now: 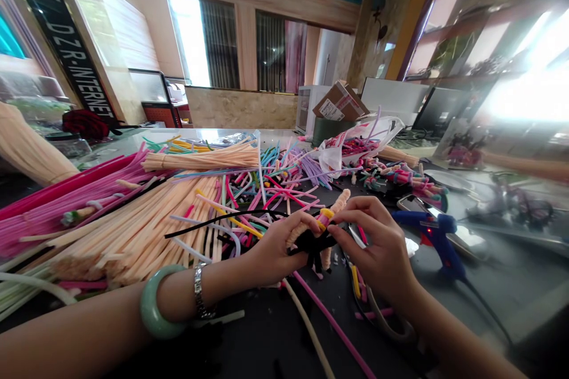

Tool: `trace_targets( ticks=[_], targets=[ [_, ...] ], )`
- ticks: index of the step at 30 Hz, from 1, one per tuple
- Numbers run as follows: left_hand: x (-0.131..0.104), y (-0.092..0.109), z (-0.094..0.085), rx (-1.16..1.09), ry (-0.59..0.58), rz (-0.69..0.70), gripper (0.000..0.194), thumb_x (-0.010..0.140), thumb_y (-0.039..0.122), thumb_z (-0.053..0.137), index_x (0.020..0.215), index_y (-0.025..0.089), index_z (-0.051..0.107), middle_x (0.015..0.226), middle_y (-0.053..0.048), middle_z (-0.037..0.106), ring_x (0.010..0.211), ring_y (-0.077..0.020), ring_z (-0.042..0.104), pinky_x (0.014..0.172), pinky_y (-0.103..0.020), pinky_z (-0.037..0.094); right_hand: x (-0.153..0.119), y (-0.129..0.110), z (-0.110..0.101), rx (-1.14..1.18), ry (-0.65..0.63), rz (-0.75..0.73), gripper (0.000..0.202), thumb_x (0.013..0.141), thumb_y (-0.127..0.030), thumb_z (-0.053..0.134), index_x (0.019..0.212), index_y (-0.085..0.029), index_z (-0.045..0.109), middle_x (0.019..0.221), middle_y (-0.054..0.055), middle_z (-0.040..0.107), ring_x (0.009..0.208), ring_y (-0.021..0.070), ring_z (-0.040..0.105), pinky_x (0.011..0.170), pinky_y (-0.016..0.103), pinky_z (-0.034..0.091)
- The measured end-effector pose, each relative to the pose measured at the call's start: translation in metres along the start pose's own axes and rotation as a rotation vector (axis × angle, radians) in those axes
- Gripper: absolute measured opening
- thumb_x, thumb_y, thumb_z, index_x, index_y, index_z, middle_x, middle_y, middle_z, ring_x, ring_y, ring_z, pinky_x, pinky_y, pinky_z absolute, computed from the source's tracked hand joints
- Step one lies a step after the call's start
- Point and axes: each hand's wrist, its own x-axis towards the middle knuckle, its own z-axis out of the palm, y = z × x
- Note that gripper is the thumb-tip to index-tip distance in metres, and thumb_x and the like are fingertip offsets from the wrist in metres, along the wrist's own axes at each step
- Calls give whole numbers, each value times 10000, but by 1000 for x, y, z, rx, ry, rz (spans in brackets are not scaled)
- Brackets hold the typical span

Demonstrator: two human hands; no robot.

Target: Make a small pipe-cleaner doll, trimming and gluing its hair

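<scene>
A small pipe-cleaner figure (326, 217), made of peach, yellow, pink and black stems, is held up between my two hands. My left hand (282, 246) is closed around its near left side, and a long black pipe cleaner (213, 222) stretches left from behind that hand. On the other side my right hand (376, 240) pinches the figure with thumb and fingertips, near its black part. What lies between those fingertips is partly hidden. Beneath the hands, a pink pipe cleaner (335, 325) and a beige one (309, 325) run toward me.
Bundled peach pipe cleaners (146, 231) and pink ones (84, 207) cover the left side. Loose colored pieces (275, 177) pile up behind the hands. A blue glue gun (438, 234) lies at right beside a phone (418, 206). Scissors (393, 328) rest below my right hand.
</scene>
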Motion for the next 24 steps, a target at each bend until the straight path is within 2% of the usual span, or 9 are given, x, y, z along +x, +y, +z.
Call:
trace_targets(
  ticks=[8, 11, 15, 21, 24],
  targets=[
    [0, 0, -1, -14, 6, 18, 399, 674, -17, 532, 1009, 194, 483, 886, -8, 533, 751, -136, 571, 684, -245, 461, 0, 5, 1, 99, -12, 183, 34, 804, -209, 631, 776, -216, 651, 882, 29, 540, 834, 188, 564, 773, 337, 444],
    [0, 0, -1, -19, 11, 33, 411, 657, -24, 520, 1004, 194, 485, 912, -11, 530, 766, -137, 574, 699, -251, 465, 0, 6, 1, 108, -26, 205, 45, 800, -208, 623, 762, -213, 644, 884, 29, 542, 835, 188, 565, 771, 334, 443],
    [1, 0, -1, -4, 4, 12, 409, 658, -8, 524, 1014, 189, 484, 893, -16, 553, 743, -141, 576, 677, -253, 464, 0, 3, 0, 84, -64, 109, 83, 803, -153, 578, 810, -212, 637, 886, 31, 536, 832, 185, 558, 768, 329, 445],
    [1, 1, 0, 31, 35, -18, 384, 660, 6, 527, 991, 194, 481, 860, 3, 542, 725, -132, 560, 652, -240, 446, -3, 2, 1, 13, -251, -147, 216, 830, -74, 490, 945, -204, 619, 877, 48, 580, 836, 188, 539, 782, 349, 450],
    [2, 3, 0, 38, 42, -14, 354, 674, 22, 540, 981, 189, 485, 854, 8, 541, 728, -126, 547, 657, -237, 441, -4, 3, 3, -49, -285, -213, 216, 823, -80, 505, 972, -202, 604, 876, 58, 598, 822, 197, 536, 785, 363, 464]
  ],
)
